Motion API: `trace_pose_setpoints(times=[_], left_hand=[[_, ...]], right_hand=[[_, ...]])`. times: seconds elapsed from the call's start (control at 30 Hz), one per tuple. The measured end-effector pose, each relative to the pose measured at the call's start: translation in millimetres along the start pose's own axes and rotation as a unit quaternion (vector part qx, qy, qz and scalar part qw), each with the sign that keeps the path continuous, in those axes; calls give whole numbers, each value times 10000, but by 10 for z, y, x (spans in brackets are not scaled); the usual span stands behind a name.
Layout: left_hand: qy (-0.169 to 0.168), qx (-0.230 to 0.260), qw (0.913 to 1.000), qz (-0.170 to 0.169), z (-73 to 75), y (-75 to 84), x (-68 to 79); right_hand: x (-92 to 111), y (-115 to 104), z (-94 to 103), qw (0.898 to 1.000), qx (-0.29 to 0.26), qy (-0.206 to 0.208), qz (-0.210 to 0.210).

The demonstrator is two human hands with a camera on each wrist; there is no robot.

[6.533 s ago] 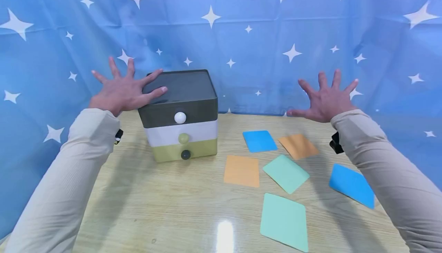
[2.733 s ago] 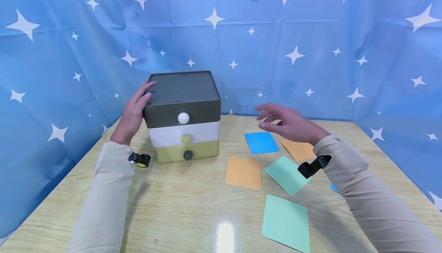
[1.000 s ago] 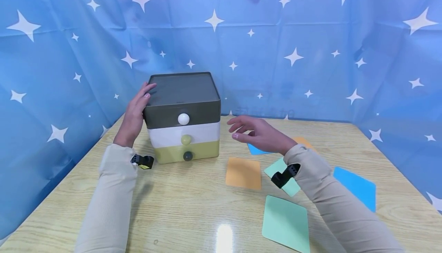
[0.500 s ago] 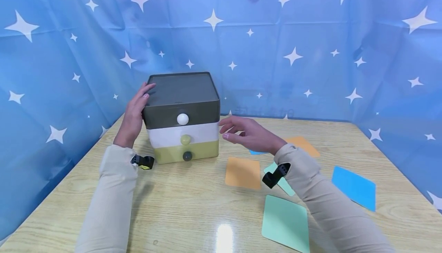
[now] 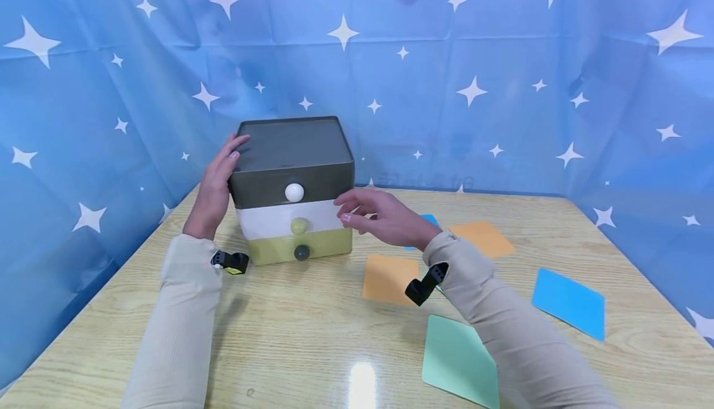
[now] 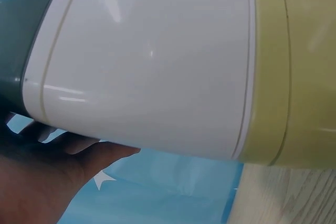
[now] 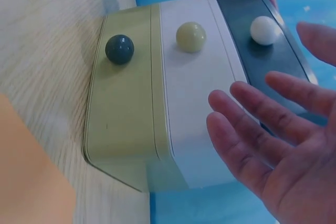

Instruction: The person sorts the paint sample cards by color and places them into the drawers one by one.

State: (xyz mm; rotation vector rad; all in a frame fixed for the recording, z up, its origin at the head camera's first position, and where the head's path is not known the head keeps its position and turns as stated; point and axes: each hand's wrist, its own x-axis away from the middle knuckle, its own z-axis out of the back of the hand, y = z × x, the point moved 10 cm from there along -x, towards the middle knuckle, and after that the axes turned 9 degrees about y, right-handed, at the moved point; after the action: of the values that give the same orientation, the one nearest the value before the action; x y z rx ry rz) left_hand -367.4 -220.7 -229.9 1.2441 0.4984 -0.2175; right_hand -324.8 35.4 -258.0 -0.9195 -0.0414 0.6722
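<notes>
A three-tier drawer box (image 5: 292,142), dark grey above white above olive green, stands on the wooden table. Its drawers carry a white knob (image 5: 294,193), a pale green knob (image 5: 299,225) and a dark knob (image 5: 302,253). My left hand (image 5: 214,186) rests against the box's left side, fingertips laid over the top rim; the left wrist view has the hand (image 6: 42,166) along the side wall. My right hand (image 5: 385,214), fingers relaxed and holding nothing, is at the box's front right. In the right wrist view its fingers (image 7: 252,135) overlap the white and grey drawers.
Flat square cards lie right of the box: orange card (image 5: 390,276), another orange card (image 5: 483,238), blue card (image 5: 569,302) and green card (image 5: 460,359). My right arm covers most of a second blue card (image 5: 429,218) and another green one. A blue starry curtain (image 5: 413,74) hangs behind.
My right hand has come down from the raised, spread pose and moved left to the box front. My left hand has settled on the box's left edge and stayed. The box is unmoved.
</notes>
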Motion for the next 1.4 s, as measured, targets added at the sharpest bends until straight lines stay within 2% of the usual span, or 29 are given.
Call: trace_pose_setpoints(times=[0.27, 0.5, 0.63, 1.4], left_hand=[[-16, -40, 10000, 2, 3, -20, -15], [-35, -39, 10000, -11, -13, -14, -18], [-45, -41, 10000, -20, -21, -21, -18], [-32, -35, 10000, 14, -15, -38, 3]], right_hand=[[-103, -33, -135, 9996, -259, 70, -110], [-180, -34, -138, 9970, -245, 536, -496], [-208, -48, -137, 9950, -396, 708, -576], [-355, -207, -358, 9916, -870, 630, -717]])
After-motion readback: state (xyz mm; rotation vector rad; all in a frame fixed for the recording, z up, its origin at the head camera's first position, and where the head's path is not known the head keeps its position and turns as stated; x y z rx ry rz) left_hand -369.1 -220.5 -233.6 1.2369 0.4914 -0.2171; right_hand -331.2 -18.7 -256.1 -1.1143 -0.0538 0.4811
